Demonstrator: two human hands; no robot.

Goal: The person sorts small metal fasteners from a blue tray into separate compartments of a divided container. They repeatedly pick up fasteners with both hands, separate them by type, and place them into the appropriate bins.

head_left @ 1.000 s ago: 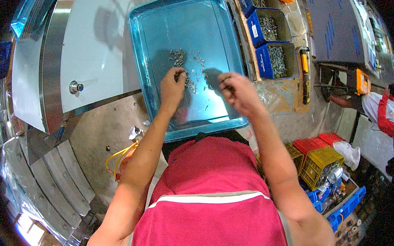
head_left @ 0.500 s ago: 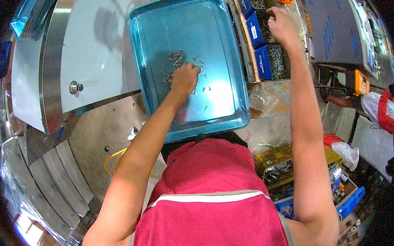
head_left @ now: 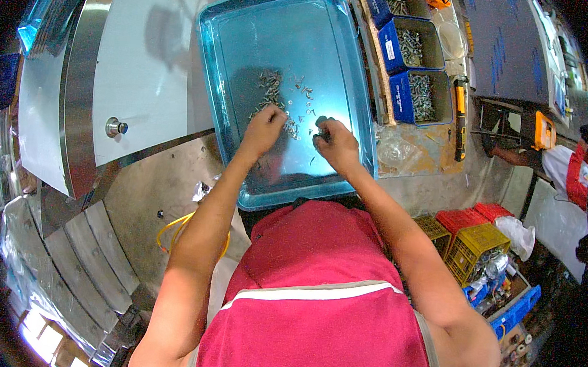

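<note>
The left hand (head_left: 265, 129) rested fingers-down on a scatter of small metal screws (head_left: 280, 96), and whether it pinched any could not be told. The right hand (head_left: 335, 142), fingers curled together, touched the same scatter inside a blue plastic tray (head_left: 277, 21). Blue bins (head_left: 415, 70) of fasteners stood just right of the tray.

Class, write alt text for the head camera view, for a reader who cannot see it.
Seen from above, a person's left hand and right hand pick at small metal screws scattered in a blue tray. To the right stand blue bins of more screws; red and yellow crates sit lower right.
</note>
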